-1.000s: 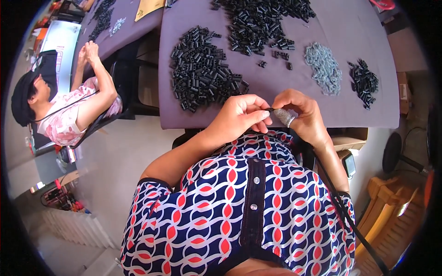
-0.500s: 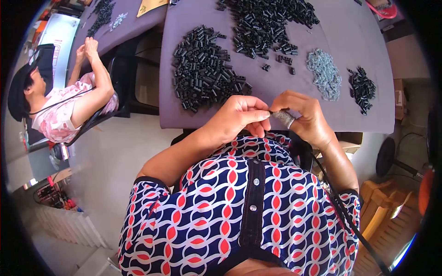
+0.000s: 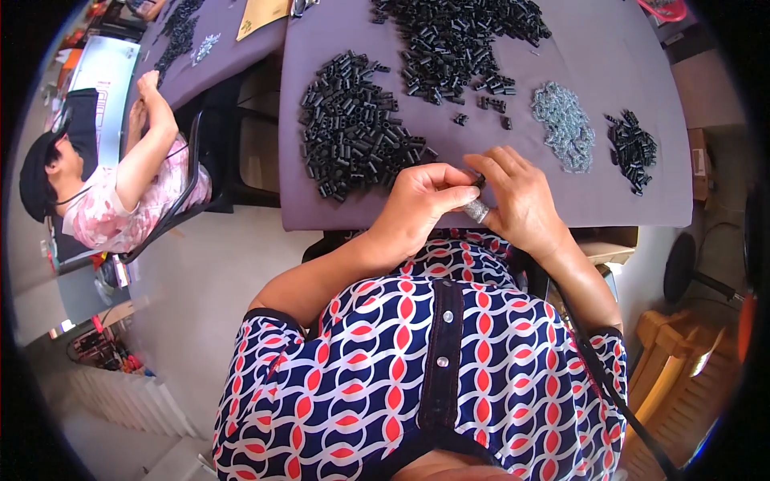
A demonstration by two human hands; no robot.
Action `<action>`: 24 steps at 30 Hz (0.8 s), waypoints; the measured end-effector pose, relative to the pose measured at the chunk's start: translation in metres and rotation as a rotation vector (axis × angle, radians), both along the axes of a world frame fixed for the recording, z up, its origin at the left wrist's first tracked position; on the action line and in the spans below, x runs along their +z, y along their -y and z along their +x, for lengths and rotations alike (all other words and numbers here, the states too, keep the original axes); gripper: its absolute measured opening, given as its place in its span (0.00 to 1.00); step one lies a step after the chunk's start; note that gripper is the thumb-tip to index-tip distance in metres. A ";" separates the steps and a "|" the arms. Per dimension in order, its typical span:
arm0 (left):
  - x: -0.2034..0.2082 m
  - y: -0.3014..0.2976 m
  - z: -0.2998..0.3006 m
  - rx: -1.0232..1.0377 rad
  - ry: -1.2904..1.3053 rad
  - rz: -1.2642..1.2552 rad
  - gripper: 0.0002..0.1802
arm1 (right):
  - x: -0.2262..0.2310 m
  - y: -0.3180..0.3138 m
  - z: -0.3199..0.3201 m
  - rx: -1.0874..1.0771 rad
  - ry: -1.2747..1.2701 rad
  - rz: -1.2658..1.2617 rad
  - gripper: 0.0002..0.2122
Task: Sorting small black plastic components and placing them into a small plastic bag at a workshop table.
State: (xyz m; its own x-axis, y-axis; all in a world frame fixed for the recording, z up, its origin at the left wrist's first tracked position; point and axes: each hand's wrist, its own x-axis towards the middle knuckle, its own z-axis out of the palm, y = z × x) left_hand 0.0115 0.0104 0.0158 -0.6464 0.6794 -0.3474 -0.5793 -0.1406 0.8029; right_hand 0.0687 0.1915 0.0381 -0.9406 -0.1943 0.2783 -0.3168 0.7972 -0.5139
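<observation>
Both hands meet at the table's near edge, fingertips together. My left hand (image 3: 423,202) is closed, with thumb and forefinger pinching a small black tube piece (image 3: 479,182). My right hand (image 3: 523,199) curls over the same piece from the other side, fingers bent onto its top. A silvery grey wrap (image 3: 476,210) covers the right thumb. The fingers hide most of the piece. Just beyond my left hand lies a heap of short black tubes (image 3: 353,128). Past my right hand sit a pile of small clear, shiny parts (image 3: 564,128) and a smaller pile of black pieces (image 3: 632,152).
A larger heap of black tubes (image 3: 449,48) covers the far middle of the purple-grey table (image 3: 642,80). At the left, a person in a black cap (image 3: 120,184) works at another table, near a black chair (image 3: 228,152). A yellow-brown wooden stool (image 3: 674,361) stands at lower right.
My right hand has rolled over, its fingers now reaching across the top of the black piece, closer to my left hand. The other person's hands have shifted slightly.
</observation>
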 end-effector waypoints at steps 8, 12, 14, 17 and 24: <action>0.009 0.001 -0.003 -0.155 0.225 -0.011 0.11 | -0.015 -0.004 0.006 0.023 0.003 -0.146 0.18; 0.005 -0.003 0.003 -0.119 0.235 0.022 0.12 | -0.019 -0.002 0.006 0.042 -0.039 -0.161 0.17; -0.002 -0.004 0.007 -0.082 0.266 0.057 0.11 | -0.021 -0.002 0.007 0.046 -0.099 -0.082 0.17; -0.004 -0.007 0.010 -0.086 0.306 0.131 0.10 | -0.024 -0.004 0.009 0.065 -0.093 -0.054 0.17; 0.003 -0.017 0.002 -0.129 -0.823 -0.190 0.13 | -0.009 -0.034 0.021 -0.123 -0.144 0.106 0.22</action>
State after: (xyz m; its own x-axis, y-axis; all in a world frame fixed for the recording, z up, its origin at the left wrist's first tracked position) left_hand 0.0137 0.0274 0.0191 -0.6643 0.7428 0.0837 0.1967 0.0657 0.9783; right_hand 0.0901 0.2259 0.0294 -0.9110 -0.1159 0.3957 -0.2777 0.8818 -0.3811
